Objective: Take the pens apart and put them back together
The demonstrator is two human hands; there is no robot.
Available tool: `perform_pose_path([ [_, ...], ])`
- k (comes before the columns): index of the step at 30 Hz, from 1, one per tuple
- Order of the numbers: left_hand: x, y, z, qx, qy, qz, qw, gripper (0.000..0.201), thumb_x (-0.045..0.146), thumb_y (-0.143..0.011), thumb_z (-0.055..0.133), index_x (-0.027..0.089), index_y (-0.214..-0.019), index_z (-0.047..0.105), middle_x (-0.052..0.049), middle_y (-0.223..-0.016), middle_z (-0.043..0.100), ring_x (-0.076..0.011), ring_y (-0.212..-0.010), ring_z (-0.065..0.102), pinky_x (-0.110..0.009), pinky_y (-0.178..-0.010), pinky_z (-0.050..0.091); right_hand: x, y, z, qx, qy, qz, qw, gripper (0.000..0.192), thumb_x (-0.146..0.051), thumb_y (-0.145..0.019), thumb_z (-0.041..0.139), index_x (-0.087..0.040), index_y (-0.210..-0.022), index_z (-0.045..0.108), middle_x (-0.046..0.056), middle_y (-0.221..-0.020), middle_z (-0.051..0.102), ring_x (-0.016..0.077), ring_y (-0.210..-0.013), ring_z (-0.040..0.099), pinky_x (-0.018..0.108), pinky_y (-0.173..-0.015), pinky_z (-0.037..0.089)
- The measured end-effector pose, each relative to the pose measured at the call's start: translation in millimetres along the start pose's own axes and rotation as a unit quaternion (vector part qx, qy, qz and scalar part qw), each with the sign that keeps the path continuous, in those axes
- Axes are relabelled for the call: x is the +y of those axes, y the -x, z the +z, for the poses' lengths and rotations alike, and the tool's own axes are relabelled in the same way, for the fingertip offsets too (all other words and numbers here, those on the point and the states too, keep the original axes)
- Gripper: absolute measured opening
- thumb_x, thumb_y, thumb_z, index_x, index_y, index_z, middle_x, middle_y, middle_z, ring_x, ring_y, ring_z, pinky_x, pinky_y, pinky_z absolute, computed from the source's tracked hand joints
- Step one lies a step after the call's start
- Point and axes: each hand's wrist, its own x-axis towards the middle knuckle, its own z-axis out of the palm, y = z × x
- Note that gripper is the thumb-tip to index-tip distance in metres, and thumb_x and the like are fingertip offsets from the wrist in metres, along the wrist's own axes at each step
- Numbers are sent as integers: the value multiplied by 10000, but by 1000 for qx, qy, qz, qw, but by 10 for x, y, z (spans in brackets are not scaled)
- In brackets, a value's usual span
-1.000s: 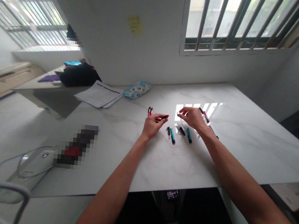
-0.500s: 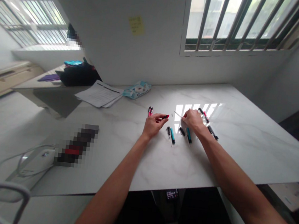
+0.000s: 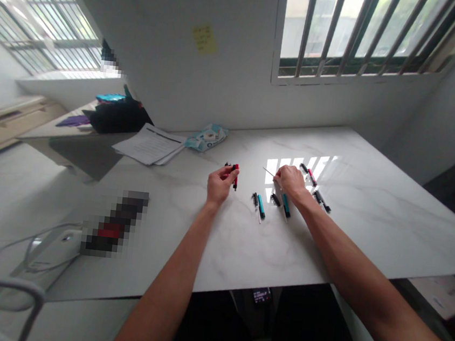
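White marbled table (image 3: pixel 234 258): far edge meets wall (image 3: pixel 235 95), broad stretch runs along near edge. Printed white paper sheets (image 3: pixel 149 143) at left, blue-and-white soft packet (image 3: pixel 207 137) beside them. Two teal-and-black plastic pen barrels (image 3: pixel 261 205) mid-table, black plastic pen parts (image 3: pixel 319 198) farther right. Left hand (image 3: pixel 219 187) pinches red-and-black pen piece (image 3: pixel 236 167); right hand (image 3: pixel 290 180), fingers drawn together, grips end of thin rod (image 3: pixel 268 171).

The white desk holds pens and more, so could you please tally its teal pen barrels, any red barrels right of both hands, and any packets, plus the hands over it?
Left hand and right hand: 2
Teal pen barrels: 2
Red barrel right of both: 1
Light-blue packet: 1
Total: 6
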Motion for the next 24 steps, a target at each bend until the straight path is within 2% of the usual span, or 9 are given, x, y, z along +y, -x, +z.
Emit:
perform_pose_path([
  [5, -21, -86, -95, 49, 67, -24, 996, 486, 490, -669, 905, 146, -1001, 818, -86, -926, 794, -145, -711, 700, -270, -687, 585, -10, 2, 63, 23, 1, -41, 999, 219, -208, -975, 610, -97, -1004, 796, 243, -1055, 761, 320, -1052, 690, 346, -821, 508],
  [7, -26, -91, -99, 50, 79, -30, 995, 480, 480, -654, 916, 148, -986, 818, -88, -928, 796, -148, -725, 706, -278, -709, 592, -7, -10, 89, 45, -60, -62, 995, 207, -196, -979, 596, -111, -1034, 777, 216, -1037, 767, 295, -1020, 686, 356, -840, 508],
  [9, -28, -80, -80, 34, 67, -28, 997, 473, 468, -635, 929, 149, -968, 821, -91, -922, 800, -153, -727, 705, -283, -714, 589, -16, -30, 106, 58, -192, -76, 977, 220, -197, -975, 588, -136, -1114, 748, 147, -973, 777, 237, -920, 685, 347, -840, 513],
  [11, -20, -50, -46, 6, 38, -19, 999, 464, 455, -617, 938, 149, -947, 829, -91, -904, 804, -161, -720, 704, -283, -704, 580, -53, -44, 105, 32, -362, -94, 927, 269, -242, -966, 589, -160, -1185, 720, 71, -894, 767, 178, -794, 657, 311, -775, 522],
  [13, 4, 1, -7, -30, 3, -9, 999, 447, 450, -623, 933, 152, -942, 836, -91, -877, 805, -176, -719, 712, -285, -686, 571, -119, -38, 81, -5, -509, -119, 853, 310, -354, -943, 628, -178, -1180, 724, 31, -858, 748, 139, -717, 619, 270, -694, 512],
  [15, 43, 63, 30, -71, -31, -3, 997, 418, 453, -668, 906, 157, -957, 842, -91, -845, 802, -191, -711, 717, -287, -653, 561, -196, -6, 36, -4, -600, -129, 789, 359, -468, -892, 697, -188, -1111, 744, 27, -871, 744, 124, -707, 610, 255, -671, 507],
  [18, 100, 145, 68, -113, -66, 1, 991, 372, 433, -711, 877, 156, -958, 842, -82, -792, 792, -178, -651, 698, -277, -610, 538, -286, 69, -42, 36, -664, -122, 737, 394, -524, -815, 789, -197, -1028, 738, 38, -907, 760, 128, -755, 656, 264, -725, 531],
  [21, 132, 184, 86, -130, -74, 1, 989, 355, 416, -724, 869, 155, -964, 840, -75, -763, 783, -168, -631, 686, -268, -594, 527, -331, 137, -88, 39, -674, -120, 728, 400, -535, -804, 804, -197, -993, 703, 55, -943, 780, 147, -799, 708, 275, -750, 547],
  [24, 150, 195, 91, -140, -64, 5, 988, 344, 408, -720, 876, 158, -954, 841, -78, -766, 782, -168, -628, 684, -265, -583, 521, -363, 175, -76, 24, -644, -132, 753, 416, -565, -821, 775, -195, -983, 678, 76, -977, 791, 164, -828, 735, 284, -751, 556],
])
